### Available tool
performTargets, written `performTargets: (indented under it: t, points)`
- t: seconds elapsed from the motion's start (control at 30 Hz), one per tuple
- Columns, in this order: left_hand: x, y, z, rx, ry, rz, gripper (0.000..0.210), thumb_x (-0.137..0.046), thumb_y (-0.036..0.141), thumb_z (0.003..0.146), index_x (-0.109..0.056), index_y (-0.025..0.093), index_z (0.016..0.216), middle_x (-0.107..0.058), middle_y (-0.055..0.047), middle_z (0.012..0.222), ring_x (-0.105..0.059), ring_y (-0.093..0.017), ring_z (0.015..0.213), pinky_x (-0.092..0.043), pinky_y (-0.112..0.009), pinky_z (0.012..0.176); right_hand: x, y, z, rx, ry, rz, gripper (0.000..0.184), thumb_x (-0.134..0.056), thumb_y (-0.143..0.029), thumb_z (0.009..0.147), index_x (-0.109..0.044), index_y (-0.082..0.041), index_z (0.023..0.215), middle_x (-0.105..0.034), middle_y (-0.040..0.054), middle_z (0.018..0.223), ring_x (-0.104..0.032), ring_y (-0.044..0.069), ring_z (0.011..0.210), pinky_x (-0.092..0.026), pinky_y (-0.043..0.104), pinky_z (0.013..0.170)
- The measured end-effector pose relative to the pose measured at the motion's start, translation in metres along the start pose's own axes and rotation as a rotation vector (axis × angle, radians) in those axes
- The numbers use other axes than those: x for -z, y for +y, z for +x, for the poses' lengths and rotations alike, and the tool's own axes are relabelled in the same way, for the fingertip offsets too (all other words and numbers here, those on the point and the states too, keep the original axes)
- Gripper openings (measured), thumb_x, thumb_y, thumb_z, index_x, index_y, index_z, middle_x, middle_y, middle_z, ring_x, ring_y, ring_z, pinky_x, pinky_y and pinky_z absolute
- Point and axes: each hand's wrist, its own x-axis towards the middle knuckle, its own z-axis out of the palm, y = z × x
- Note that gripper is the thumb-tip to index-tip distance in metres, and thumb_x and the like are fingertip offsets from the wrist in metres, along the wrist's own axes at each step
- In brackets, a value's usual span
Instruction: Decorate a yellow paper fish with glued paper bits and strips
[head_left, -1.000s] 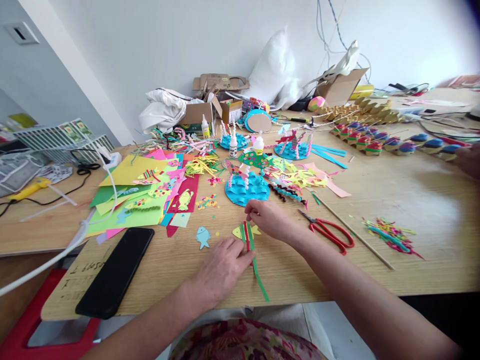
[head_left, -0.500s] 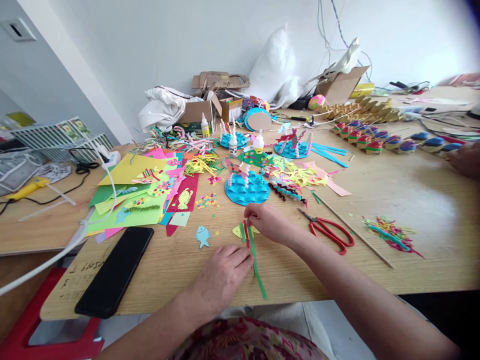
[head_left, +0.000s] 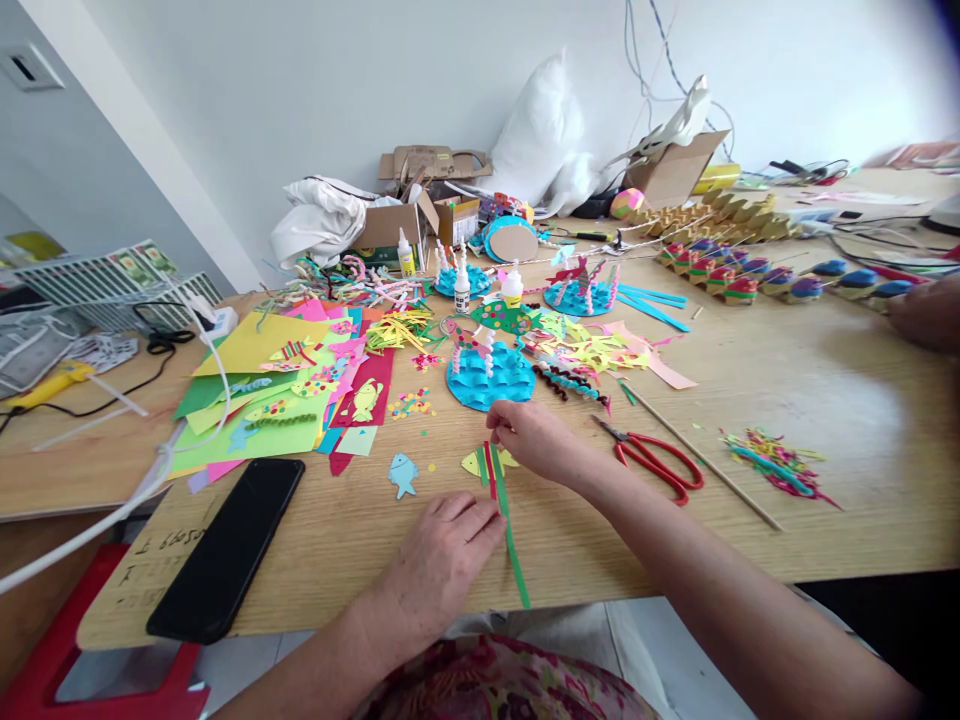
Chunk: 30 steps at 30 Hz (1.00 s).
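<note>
A small yellow paper fish [head_left: 472,463] lies on the table in front of me, with green and red bands across its body. A red paper strip [head_left: 491,470] runs down from it to the fingertips of my left hand [head_left: 446,550], whose fingers are pressed together. Beside it, a longer green paper strip [head_left: 513,560] crosses the fish and trails toward the table edge. My right hand [head_left: 525,437] is bent over the fish's tail side, its thumb and finger pinched at the strips' upper ends; the exact grip is partly hidden. Left of the fish lies a blue paper fish [head_left: 403,475].
Red-handled scissors [head_left: 660,465] and a wooden stick [head_left: 701,455] lie to the right. A blue scalloped base [head_left: 491,375] stands ahead. At left are a black phone [head_left: 225,550] and coloured paper [head_left: 262,345]. Another person's hand [head_left: 930,312] rests at the far right.
The whole view has shifted slightly left. Both hands keep nearly the same pose over the yellow fish and the strips.
</note>
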Motion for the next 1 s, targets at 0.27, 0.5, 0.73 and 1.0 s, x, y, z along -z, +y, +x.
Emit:
performTargets:
  t: [0.27, 0.5, 0.73, 1.0]
  points:
    - [0.007, 0.002, 0.0, 0.009, 0.042, -0.062, 0.031, -0.03, 0.016, 0.089, -0.05, 0.015, 0.113, -0.055, -0.005, 0.111, -0.046, -0.017, 0.102, -0.042, -0.032, 0.089, 0.008, -0.012, -0.009, 0.02, -0.047, 0.071, 0.024, -0.044, -0.006, 0.071, -0.062, -0.015, 0.082, -0.07, 0.0027, 0.076, -0.059, 0.012, 0.066, -0.037, 0.018, 0.055]
    - [0.001, -0.001, 0.006, 0.024, 0.086, -0.025, 0.032, -0.032, 0.016, 0.088, -0.05, 0.013, 0.114, -0.055, -0.006, 0.114, -0.044, -0.018, 0.109, -0.039, -0.033, 0.093, 0.006, -0.016, -0.01, 0.019, -0.099, 0.065, 0.025, -0.044, -0.004, 0.069, -0.063, -0.014, 0.083, -0.069, 0.0039, 0.073, -0.058, 0.012, 0.063, -0.037, 0.018, 0.055]
    - [-0.005, -0.001, 0.006, 0.054, 0.039, 0.018, 0.031, -0.038, 0.017, 0.087, -0.049, 0.016, 0.116, -0.054, -0.005, 0.117, -0.043, -0.017, 0.11, -0.039, -0.033, 0.091, 0.002, -0.015, -0.015, 0.03, -0.129, 0.054, 0.025, -0.044, -0.004, 0.068, -0.064, -0.015, 0.08, -0.068, 0.0034, 0.073, -0.058, 0.012, 0.064, -0.037, 0.019, 0.055]
    - [-0.008, -0.001, 0.004, 0.058, 0.055, 0.01, 0.027, -0.039, 0.018, 0.087, -0.052, 0.017, 0.111, -0.056, -0.004, 0.115, -0.044, -0.017, 0.109, -0.039, -0.033, 0.09, 0.003, -0.009, -0.004, -0.013, -0.057, 0.045, 0.024, -0.043, -0.007, 0.073, -0.062, -0.015, 0.084, -0.069, 0.0037, 0.077, -0.058, 0.012, 0.065, -0.036, 0.019, 0.054]
